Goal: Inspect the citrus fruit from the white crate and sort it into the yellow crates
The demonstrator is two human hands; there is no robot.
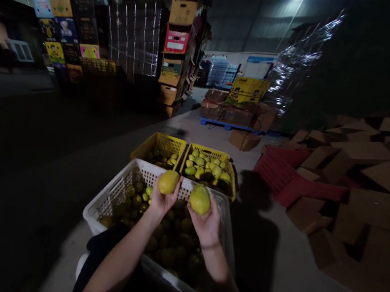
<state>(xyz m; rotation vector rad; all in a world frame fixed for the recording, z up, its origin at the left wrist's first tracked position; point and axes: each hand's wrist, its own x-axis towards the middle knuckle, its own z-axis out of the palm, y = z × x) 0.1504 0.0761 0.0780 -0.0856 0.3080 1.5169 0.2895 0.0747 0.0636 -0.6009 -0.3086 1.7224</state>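
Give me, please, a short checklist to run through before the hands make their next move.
1. Left hand holding the yellow fruit: ok.
2. Right hand holding the greenish fruit: ok.
3. Held fruits apart from each other: ok, a gap shows.
4. Light inside the white crate: not ok, much lies in shadow.
5. Undersides of both held fruits unblemished: cannot tell, hidden.

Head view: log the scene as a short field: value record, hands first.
left hand: holding a yellow fruit
right hand: holding a greener fruit
below hands: white crate with more fruit, mostly in shadow
beyond it: left yellow crate and right yellow crate, side by side, both containing fruit
right side: red crate, cardboard heap
lighting: dim
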